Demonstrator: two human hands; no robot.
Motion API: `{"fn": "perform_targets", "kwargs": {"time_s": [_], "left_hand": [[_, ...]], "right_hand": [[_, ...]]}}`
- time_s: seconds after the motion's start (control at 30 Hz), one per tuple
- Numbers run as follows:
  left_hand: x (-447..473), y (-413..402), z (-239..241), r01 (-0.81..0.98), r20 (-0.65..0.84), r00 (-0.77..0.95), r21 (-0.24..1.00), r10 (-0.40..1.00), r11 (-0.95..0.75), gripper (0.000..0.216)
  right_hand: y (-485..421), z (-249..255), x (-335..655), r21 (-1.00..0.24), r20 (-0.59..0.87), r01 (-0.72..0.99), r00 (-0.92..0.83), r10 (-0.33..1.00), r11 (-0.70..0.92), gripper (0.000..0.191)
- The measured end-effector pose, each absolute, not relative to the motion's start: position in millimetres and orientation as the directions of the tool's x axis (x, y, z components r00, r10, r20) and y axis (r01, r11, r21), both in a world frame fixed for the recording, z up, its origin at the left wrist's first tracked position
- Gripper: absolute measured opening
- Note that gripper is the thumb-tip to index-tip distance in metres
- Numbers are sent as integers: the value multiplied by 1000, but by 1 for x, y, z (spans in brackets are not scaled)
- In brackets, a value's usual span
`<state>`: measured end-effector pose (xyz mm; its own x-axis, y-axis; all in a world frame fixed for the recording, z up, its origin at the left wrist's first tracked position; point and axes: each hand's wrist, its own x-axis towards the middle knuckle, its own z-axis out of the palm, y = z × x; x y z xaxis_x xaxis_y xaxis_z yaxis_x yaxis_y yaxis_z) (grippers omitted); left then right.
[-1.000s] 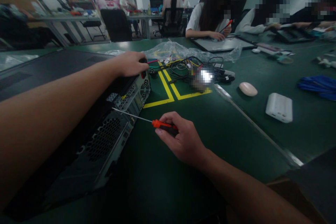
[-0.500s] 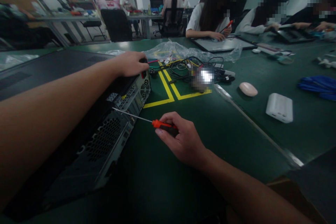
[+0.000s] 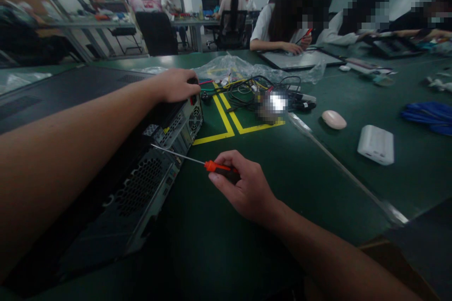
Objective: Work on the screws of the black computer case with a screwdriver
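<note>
A black computer case (image 3: 74,85) lies on its side at the left, its metal rear panel facing me. My left hand (image 3: 178,85) is closed over the far rear corner of the case, fingers curled round the edge and partly hidden. In my right hand (image 3: 243,183) is a screwdriver (image 3: 222,169) with an orange and black handle, gripped between thumb and fingers. Its long shaft points left, and the tip meets the upper edge of the rear panel, above the honeycomb vent (image 3: 139,186). Whether a screw sits under the tip is too small to tell.
Tangled cables (image 3: 247,87) and clear plastic film (image 3: 226,63) lie beyond the case. To the right are a pale oval object (image 3: 334,120), a white box-shaped device (image 3: 376,145) and a blue bundle (image 3: 429,117). Across the green table (image 3: 282,160), co-workers handle flat panels.
</note>
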<state>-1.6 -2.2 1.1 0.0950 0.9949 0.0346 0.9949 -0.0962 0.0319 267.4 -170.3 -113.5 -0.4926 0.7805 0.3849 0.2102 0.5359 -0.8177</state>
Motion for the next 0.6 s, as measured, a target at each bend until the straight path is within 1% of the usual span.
{"fn": "perform_targets", "kwargs": {"time_s": [0.4,0.6], "left_hand": [[-1,-2,1,995,36,88,40,995,-90,83],[-1,-1,-1,996,48,83,26,995,-84,79]], "right_hand": [[-171,-111,268,-811,399,219,-470,787,542,11],[-170,-109,267,-804,405,231,-463,788,548,15]]}}
